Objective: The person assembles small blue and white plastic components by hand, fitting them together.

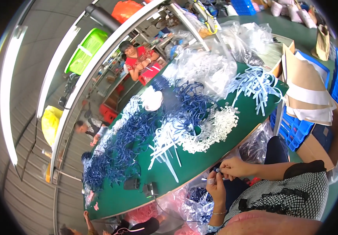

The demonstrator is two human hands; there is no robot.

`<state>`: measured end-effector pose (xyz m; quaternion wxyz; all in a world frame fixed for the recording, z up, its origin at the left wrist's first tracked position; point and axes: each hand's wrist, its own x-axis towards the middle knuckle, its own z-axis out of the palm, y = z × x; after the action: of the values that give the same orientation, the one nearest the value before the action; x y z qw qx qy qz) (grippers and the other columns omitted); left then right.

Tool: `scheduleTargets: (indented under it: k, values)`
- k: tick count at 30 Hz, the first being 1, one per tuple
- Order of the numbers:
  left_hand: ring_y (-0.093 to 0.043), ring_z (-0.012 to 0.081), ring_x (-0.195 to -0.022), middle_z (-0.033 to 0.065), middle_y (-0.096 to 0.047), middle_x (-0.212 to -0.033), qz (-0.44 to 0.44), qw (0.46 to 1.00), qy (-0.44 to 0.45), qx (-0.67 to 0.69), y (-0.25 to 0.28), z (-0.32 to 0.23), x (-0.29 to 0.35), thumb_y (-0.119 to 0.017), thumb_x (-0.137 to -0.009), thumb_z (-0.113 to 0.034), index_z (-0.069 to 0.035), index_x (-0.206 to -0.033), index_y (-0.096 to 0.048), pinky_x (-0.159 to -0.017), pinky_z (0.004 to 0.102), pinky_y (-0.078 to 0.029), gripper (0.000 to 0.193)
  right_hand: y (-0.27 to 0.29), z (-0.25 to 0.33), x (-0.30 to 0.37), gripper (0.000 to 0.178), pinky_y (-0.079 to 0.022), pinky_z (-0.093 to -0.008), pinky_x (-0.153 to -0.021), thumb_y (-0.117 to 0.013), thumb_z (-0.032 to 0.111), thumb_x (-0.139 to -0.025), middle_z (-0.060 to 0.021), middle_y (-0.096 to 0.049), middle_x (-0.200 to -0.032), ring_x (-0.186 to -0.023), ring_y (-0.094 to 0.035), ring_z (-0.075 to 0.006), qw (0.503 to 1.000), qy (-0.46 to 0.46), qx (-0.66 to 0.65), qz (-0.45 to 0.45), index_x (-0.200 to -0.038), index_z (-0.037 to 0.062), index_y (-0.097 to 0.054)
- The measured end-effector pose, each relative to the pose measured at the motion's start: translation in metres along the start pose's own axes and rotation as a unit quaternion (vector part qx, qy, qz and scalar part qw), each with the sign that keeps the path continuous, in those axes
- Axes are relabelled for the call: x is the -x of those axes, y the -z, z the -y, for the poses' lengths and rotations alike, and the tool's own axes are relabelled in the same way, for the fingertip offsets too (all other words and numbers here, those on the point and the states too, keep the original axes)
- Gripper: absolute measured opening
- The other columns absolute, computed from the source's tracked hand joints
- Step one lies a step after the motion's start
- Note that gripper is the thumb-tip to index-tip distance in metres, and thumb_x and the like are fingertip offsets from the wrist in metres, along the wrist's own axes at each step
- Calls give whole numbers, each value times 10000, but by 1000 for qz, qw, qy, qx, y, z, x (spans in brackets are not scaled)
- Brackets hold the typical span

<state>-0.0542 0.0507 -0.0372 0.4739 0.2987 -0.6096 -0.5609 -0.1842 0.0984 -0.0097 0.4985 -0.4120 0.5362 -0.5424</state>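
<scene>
Blue piece (218,170): small, dark, at the fingertips between both hands, just off the near table edge.
Right hand (234,167): thumb and fingers pinched nearly closed, has the blue piece.
Left hand (217,188): fingers curled in, just beside; clear bit (211,181) at them, can't tell if gripped.
Progress: my read, one piece mid-handling; finished count unclear.
Clear bits pile (220,131): many, loose on green table (196,158), look unused.
Straps: white (167,137), dark blue (122,143), pale blue (257,84), all heaped; plenty left, I'd judge.
</scene>
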Motion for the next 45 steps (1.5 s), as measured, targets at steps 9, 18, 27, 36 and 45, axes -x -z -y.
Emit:
scheduleTargets:
  k: [9, 18, 27, 36, 45]
  values:
    - [-521, 85, -718, 43, -597, -791, 33, 985, -90, -140, -8, -8, 14, -558, -857, -51, 49, -957, -593, -638, 222, -433, 146, 1, -9, 14, 179, -391, -207, -418, -515, 149, -866, -52, -580, -673, -475, -524, -94, 995, -62, -77, -20, -922, -18, -547]
    - [-586, 159, -738, 104, -638, -850, 26, 963, -159, -218, -3, 6, 13, -558, -862, -82, 36, -989, -598, -677, 282, -464, 178, 4, -23, 14, 144, -393, -224, -383, -526, 138, -808, -62, -574, -618, -425, -502, -106, 974, -99, -204, -31, -830, 4, -574]
    - [-471, 45, -650, -4, -559, -737, 7, 996, 85, -3, -6, 1, 3, -546, -878, -122, 17, -968, -591, -570, 183, -378, 172, 1, -18, 10, 159, -388, -185, -389, -529, 166, -850, -60, -555, -604, -437, -499, -88, 988, -73, -126, -43, -823, 10, -550]
    - [-454, 44, -608, 10, -579, -739, -8, 995, 92, 41, -12, 7, 7, -545, -876, -119, 20, -978, -567, -544, 180, -358, 174, 7, -13, 15, 176, -319, -173, -366, -528, 171, -839, -46, -573, -607, -419, -499, -73, 984, -137, -100, -58, -844, 0, -567]
    - [-546, 104, -728, 52, -593, -835, -5, 996, 85, 5, -8, 27, 14, -571, -857, -61, 38, -1006, -578, -656, 219, -445, 179, 4, -7, 10, 144, -366, -184, -381, -510, 130, -846, -53, -547, -579, -415, -486, -83, 980, -149, -114, -68, -846, -7, -555]
